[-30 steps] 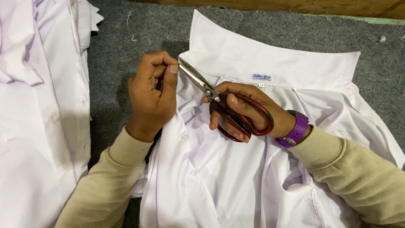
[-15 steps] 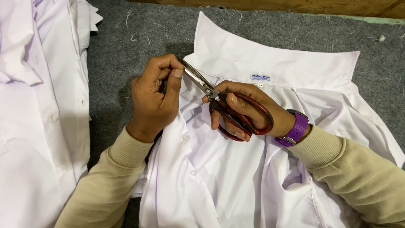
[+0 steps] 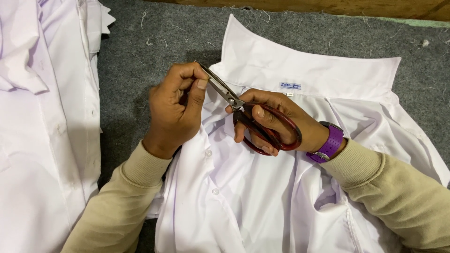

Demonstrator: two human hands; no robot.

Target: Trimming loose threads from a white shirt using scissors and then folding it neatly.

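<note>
White shirt [image 3: 262, 197] lies flat, collar at 12 o'clock, on the grey felt surface [image 3: 154, 51], front spread open so the placket edge is reachable. Left hand [image 3: 176, 110] at roughly 10 o'clock of the shirt's centre, fingers closed narrow in a pinch on the fabric edge near the collar, apparently to pull it taut where the blades meet it. Right hand [image 3: 276, 119] wraps the red-handled scissors [image 3: 255, 117], fingers through the loops, grip firm; blades point toward 10 o'clock and the tip sits right at the left thumb. Blades look nearly closed, only the tips working, which suits trimming a thread rather than cutting cloth, as a judgement. Whether a thread is actually between them is too small to tell. Purple watch [image 3: 330, 143] on the right wrist. Stack of white garments [image 3: 42, 131] at 9 o'clock, apart from the shirt, overlapping one another.

Counts: one pair of scissors, one shirt in work, two hands, one watch, two placket buttons visible; the stack's pieces cannot be counted.
</note>
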